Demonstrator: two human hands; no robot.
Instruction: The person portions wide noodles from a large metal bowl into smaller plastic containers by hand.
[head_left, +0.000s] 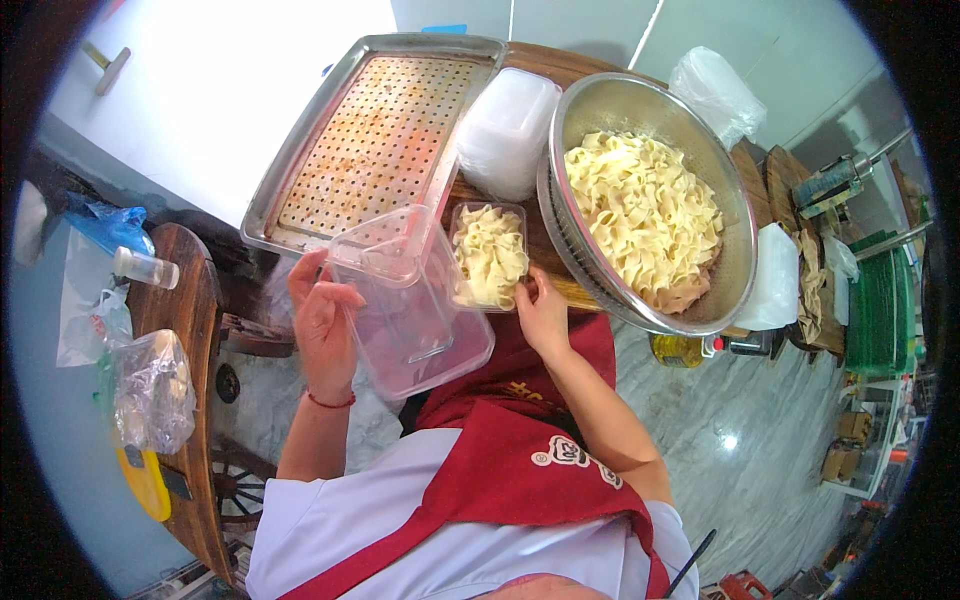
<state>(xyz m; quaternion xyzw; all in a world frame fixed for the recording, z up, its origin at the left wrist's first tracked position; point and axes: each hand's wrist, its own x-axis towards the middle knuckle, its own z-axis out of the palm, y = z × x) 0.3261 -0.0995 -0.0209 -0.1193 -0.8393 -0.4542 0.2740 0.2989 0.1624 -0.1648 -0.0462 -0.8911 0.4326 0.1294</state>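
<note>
My left hand (324, 322) grips the edge of a clear plastic container (427, 330), which is tilted above my lap beside the steel tray. Nothing shows inside the container. My right hand (541, 307) holds the near right corner of a small clear plastic box (525, 225) filled with wide, wavy noodles (489, 255). Right of it stands a large steel bowl with a perforated colander (637, 97) in it, holding a heap of the same noodles (637, 210). Behind the box, a stack of translucent plastic containers or lids (510, 127) stands on the wooden table.
A perforated steel tray (375, 142) lies at the back left. Plastic bags (716, 94) and a stack of white plastic pieces (772, 277) are at the right, with a bottle of yellow oil (676, 350) below. A wooden side table (169, 300) stands at the left, bearing bags and a jar.
</note>
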